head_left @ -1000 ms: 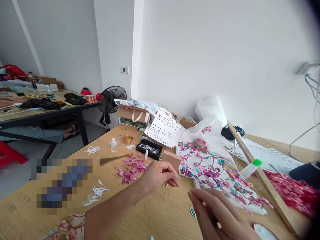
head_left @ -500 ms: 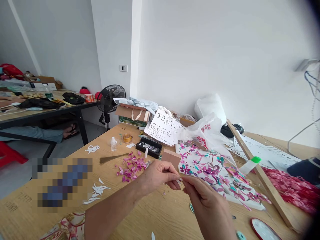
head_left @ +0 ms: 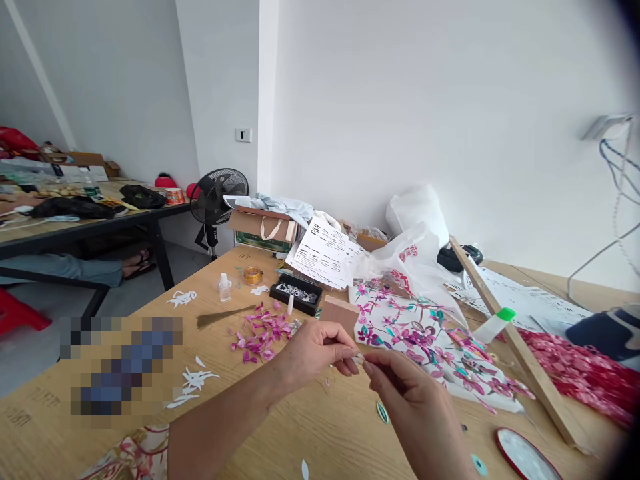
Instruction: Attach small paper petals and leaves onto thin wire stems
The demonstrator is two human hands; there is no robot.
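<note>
Over the bench (head_left: 280, 437), the right hand (head_left: 413, 395) and left hand (head_left: 317, 350) pinch a tiny pale piece (head_left: 359, 359) between their fingertips, apparently unfinished, while white slips (head_left: 196, 379), then pink petals (head_left: 265, 331) lie loose, and flower sprays (head_left: 423, 337) beyond look already assembled.
</note>
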